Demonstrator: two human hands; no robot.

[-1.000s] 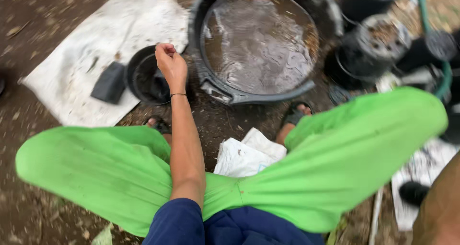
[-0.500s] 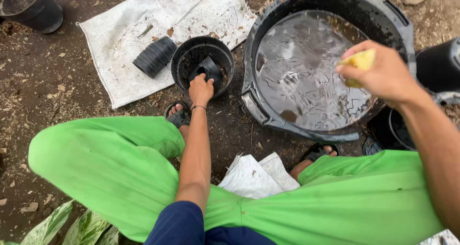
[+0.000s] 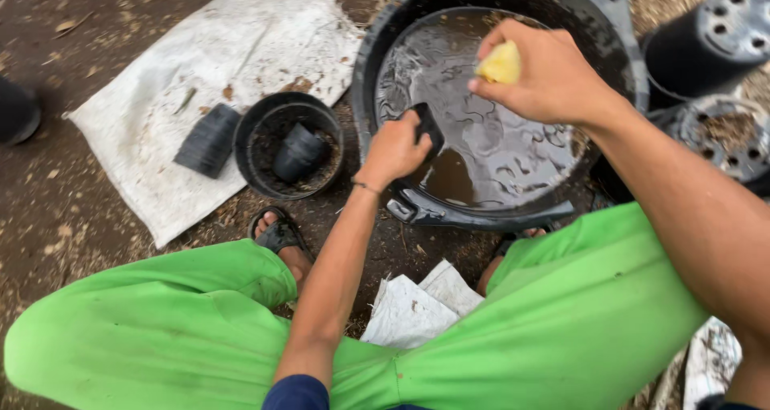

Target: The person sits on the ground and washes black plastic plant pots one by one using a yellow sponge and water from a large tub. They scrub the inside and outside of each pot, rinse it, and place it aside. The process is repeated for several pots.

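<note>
2 hands are over the tub (image 3: 618,33) of muddy water: your left hand (image 3: 395,147) grips a small black pot (image 3: 428,129) at the rim, your right hand (image 3: 545,71) pinches a yellow sponge (image 3: 500,63). You look mid-wash; next, bring sponge onto pot.

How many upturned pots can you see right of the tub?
2: one pot in the top right corner, another below it, soil on its base. Others may lie outside the frame.
</note>
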